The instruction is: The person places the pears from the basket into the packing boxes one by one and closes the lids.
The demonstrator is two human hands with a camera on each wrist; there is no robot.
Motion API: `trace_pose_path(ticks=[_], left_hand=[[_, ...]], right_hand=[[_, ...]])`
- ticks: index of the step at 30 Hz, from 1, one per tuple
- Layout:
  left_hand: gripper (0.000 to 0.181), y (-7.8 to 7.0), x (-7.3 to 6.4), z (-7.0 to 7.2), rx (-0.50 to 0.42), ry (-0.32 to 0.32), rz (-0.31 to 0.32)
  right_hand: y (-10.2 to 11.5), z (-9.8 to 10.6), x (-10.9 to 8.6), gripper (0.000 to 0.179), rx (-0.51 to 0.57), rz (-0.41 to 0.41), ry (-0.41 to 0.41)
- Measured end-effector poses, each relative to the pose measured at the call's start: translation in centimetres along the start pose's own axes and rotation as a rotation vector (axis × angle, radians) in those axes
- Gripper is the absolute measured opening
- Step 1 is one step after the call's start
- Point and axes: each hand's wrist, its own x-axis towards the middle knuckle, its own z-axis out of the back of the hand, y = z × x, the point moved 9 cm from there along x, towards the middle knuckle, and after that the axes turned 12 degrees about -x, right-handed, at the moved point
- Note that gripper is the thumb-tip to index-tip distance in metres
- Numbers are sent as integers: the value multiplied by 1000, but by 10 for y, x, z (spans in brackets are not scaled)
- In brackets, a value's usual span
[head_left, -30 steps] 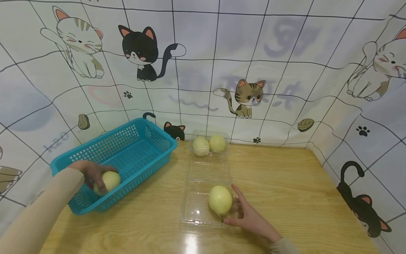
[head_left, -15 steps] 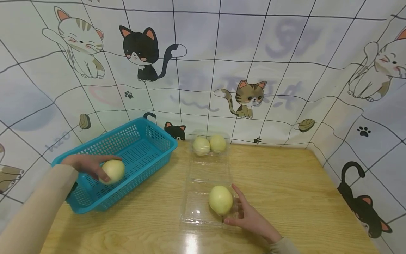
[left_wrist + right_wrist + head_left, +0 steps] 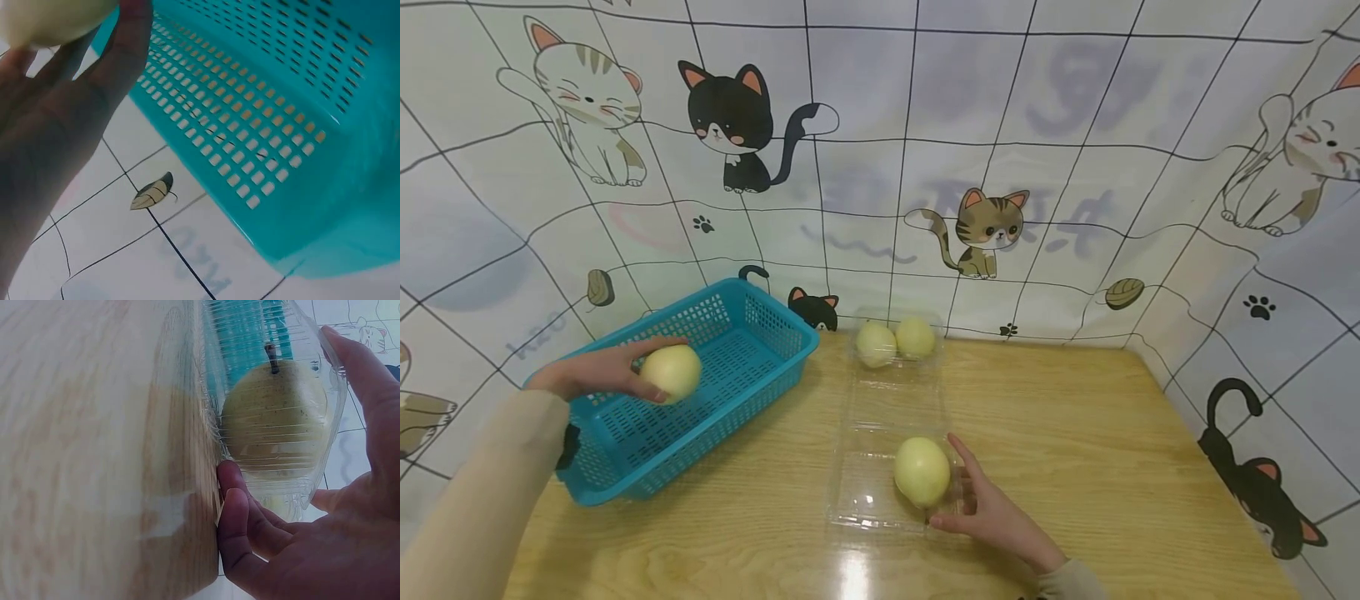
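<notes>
My left hand [image 3: 598, 372] grips a pale yellow pear [image 3: 672, 374] over the near-left part of the blue plastic basket [image 3: 737, 417]. In the left wrist view, the pear [image 3: 53, 22] is partly cut off at the top corner. A clear plastic clamshell box [image 3: 862, 500] lies unfolded on the table. One pear [image 3: 922, 472] sits in its near half, stem toward me. My right hand [image 3: 988, 517] holds the right side of that half. In the right wrist view, thumb and fingers [image 3: 232, 519] span the clear wall, with the pear [image 3: 275, 419] behind it.
Two pears [image 3: 915, 339] sit at the far end of the clear plastic, near the wall. A cloth printed with cats [image 3: 865, 167] hangs behind and beside the wooden table [image 3: 1075, 433]. The basket stands at the left, angled against the cloth.
My left hand has lifted the pear up from inside the basket and slightly to the right. My right hand and the box with its pears have stayed in place.
</notes>
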Motion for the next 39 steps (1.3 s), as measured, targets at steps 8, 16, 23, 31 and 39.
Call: trace_pose_path(ticks=[8,16,23,31,39], left_hand=[[93,-17,1,10,-49,-218,-41],[101,-22,5,6,-244,-347,-2],[107,-36,14,-9,-366,-393,-24],[105,-59,27,-38,-355,-344,-85],[100,-70,38,-67,-407,-287,-131]], right_hand=[[0,0,-1,111,5,4,-5],[-1,0,0,110,2,7,-8],[-2,1,-1,110,-14,4,-11],[1,1,-1,109,-13,10,-7],[1,1,-2,109,2,17,-7]])
